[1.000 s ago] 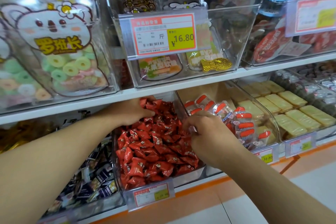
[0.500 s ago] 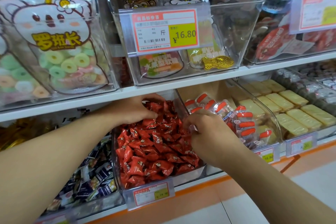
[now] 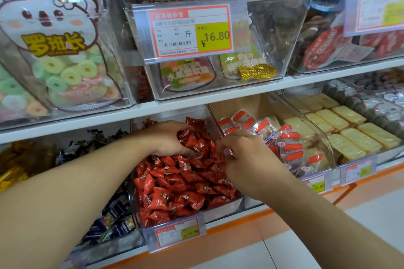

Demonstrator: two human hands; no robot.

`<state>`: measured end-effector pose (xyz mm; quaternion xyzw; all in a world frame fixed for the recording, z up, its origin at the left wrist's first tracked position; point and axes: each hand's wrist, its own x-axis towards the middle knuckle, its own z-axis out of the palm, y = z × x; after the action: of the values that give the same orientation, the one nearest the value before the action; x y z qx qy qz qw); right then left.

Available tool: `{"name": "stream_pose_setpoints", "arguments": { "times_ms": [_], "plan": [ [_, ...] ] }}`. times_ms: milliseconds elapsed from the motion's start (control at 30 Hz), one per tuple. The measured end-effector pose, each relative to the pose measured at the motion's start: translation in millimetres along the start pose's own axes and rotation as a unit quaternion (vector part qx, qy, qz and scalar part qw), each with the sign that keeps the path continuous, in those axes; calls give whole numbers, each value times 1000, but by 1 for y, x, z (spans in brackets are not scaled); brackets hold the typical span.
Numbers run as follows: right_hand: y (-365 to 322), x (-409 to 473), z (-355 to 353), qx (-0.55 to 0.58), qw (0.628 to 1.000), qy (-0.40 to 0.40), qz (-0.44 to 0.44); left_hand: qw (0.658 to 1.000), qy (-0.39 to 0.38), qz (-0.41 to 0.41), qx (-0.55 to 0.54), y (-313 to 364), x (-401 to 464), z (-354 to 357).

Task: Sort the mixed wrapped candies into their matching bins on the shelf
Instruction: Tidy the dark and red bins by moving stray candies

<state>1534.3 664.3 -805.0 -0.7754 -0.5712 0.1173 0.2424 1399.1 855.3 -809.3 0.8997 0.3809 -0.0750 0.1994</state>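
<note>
A clear bin (image 3: pixel 143 220) on the lower shelf is heaped with red wrapped candies (image 3: pixel 177 183). My left hand (image 3: pixel 168 137) is at the back of this bin, its fingers curled round a bunch of the red candies. My right hand (image 3: pixel 247 159) sits at the bin's right side, fingers bent down over the clear divider wall; what they hold is hidden. Just right of it is a bin of clear packets with red-orange ends (image 3: pixel 290 146).
Left of the red bin lie dark blue wrapped candies (image 3: pixel 113 218) and gold ones (image 3: pixel 13 172). To the right are yellow wrapped bars (image 3: pixel 349 129). The upper shelf (image 3: pixel 196 102) overhangs with clear bins, a 16.80 price tag (image 3: pixel 190 30) and a gold fish candy (image 3: pixel 256 71).
My left hand has closed its fingers round red candies at the back of the bin. My right hand has stayed at the divider, shifting only slightly.
</note>
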Motion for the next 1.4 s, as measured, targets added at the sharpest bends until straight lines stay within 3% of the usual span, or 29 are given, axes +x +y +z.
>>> {"name": "stream_pose_setpoints", "arguments": {
  "times_ms": [267,500,633,867,1067,1167,1267,1400],
  "plan": [
    [-1,0,-1,2,1000,-1,-2,999,47,6,0,1,1,-4],
    [0,0,0,2,1000,-1,-2,967,139,18,-211,-8,5,-3],
    [1,1,1,2,1000,1,-5,951,184,22,-246,-13,1,-9],
    [0,1,0,0,1000,-3,-3,951,129,-68,-274,-22,-6,-15],
    [-1,0,-1,-5,1000,-5,1,947,122,19,-298,-9,-17,-11],
    [0,1,0,-2,1000,-1,-3,967,118,57,-220,-2,-18,-8],
    [1,1,1,2,1000,2,-1,979,80,79,-171,5,-20,-7],
    [2,1,2,6,1000,6,-4,973,17,107,-206,3,-22,-6]
  ]
}}
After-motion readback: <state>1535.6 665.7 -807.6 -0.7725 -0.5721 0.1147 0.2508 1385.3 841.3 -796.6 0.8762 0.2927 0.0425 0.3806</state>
